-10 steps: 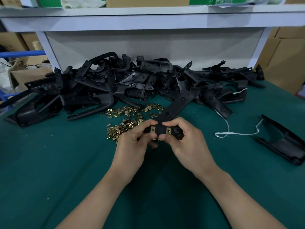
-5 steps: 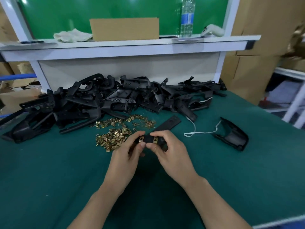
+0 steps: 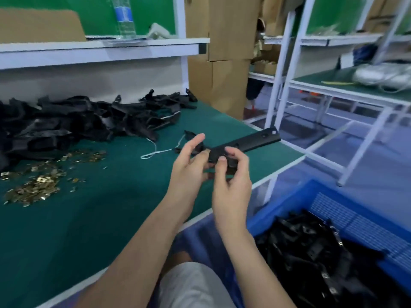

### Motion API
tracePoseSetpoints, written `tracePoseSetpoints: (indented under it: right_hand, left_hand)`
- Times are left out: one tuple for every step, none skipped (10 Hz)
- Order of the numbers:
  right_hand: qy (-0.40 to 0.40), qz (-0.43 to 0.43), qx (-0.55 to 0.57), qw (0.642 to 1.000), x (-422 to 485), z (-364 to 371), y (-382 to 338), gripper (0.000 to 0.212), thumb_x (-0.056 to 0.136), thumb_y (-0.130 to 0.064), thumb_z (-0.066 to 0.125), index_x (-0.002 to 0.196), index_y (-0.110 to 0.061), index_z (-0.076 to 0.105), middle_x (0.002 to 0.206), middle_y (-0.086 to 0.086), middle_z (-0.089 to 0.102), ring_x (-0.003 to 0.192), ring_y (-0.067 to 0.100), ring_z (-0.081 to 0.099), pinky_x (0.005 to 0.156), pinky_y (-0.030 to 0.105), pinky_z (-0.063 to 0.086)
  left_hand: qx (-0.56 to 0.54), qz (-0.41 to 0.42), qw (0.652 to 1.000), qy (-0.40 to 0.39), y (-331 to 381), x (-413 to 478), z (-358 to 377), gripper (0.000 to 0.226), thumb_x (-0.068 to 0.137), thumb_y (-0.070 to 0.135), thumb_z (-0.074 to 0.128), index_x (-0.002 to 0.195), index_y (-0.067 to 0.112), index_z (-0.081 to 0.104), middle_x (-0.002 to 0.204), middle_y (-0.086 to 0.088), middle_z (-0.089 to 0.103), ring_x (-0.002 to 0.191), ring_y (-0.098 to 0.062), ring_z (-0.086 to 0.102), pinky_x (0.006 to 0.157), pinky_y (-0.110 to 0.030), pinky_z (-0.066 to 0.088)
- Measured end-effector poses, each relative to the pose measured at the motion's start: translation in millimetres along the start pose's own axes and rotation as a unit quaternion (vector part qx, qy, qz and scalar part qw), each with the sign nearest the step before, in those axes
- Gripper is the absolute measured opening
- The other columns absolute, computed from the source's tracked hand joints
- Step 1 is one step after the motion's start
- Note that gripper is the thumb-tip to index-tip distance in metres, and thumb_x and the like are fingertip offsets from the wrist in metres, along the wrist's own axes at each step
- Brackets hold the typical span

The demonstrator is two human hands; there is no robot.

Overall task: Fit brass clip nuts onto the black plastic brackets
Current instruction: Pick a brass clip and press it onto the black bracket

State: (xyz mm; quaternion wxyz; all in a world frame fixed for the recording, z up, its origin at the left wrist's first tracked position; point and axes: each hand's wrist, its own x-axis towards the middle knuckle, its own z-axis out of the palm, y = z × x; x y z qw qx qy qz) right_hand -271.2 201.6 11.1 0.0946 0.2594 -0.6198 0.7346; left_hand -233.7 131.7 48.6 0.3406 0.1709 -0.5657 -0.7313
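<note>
**Desk:** Looking at the bracket (image 3: 251,141), which way does it run?

**Operator:** I read its long axis as slanting away from me and up to the right. The far end is flat with rounded corners and a small hole, and it shows against the right edge of the table (image 3: 111,218). The near end sits in the right hand (image 3: 231,181), thumb on top and fingers curled beneath, held up off the green mat.

**Desk:** And the left hand?

**Operator:** The left hand (image 3: 189,165) is just left of the bracket's near end, fingers loose and forefinger raised, clasping nothing. I cannot tell if its thumb touches the plastic.

**Desk:** What is hidden?

**Operator:** Fingers cover the bracket's near end, so I cannot see what is fitted there. The plastic is matte black and smooth.

**Desk:** Around it?

**Operator:** Just left of the bracket a thin white cord (image 3: 155,152) loops on the mat. Further left and beyond it lies a heap of brackets (image 3: 77,123), blurred and cut off at the frame's side. Left of the bracket and nearer me, clip nuts (image 3: 37,185) scatter in a brassy, smeared drift. Right of it and nearer, below table height, stands a blue ribbed plastic crate (image 3: 347,210) of black parts, too blurred to make out.
</note>
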Motion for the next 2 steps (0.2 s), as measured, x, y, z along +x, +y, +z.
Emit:
tracePoseSetpoints:
  right_hand:
    - [0.167,0.057,0.054,0.983,17,-54,5,0.056,0.101,-0.02,0.06,0.146,-0.036,0.032,0.101,-0.023,0.066,0.084,0.0,0.067,0.072,0.013,0.049]
    - [0.274,0.181,0.066,0.942,5,-105,28,0.078,0.1,-0.014,0.058,0.16,-0.023,0.009,0.12,0.001,0.067,0.093,0.017,0.07,0.079,0.019,0.053]
  left_hand:
    - [-0.004,-0.068,0.995,-0.068,-31,3,69,0.051,0.102,0.01,0.052,0.146,0.032,0.039,0.092,0.001,0.075,0.083,-0.014,0.073,0.072,-0.026,0.056]
    - [0.093,-0.15,0.974,-0.144,-66,-8,126,0.058,0.104,0.015,0.047,0.155,0.028,0.023,0.113,-0.011,0.066,0.095,-0.022,0.067,0.067,-0.025,0.056]
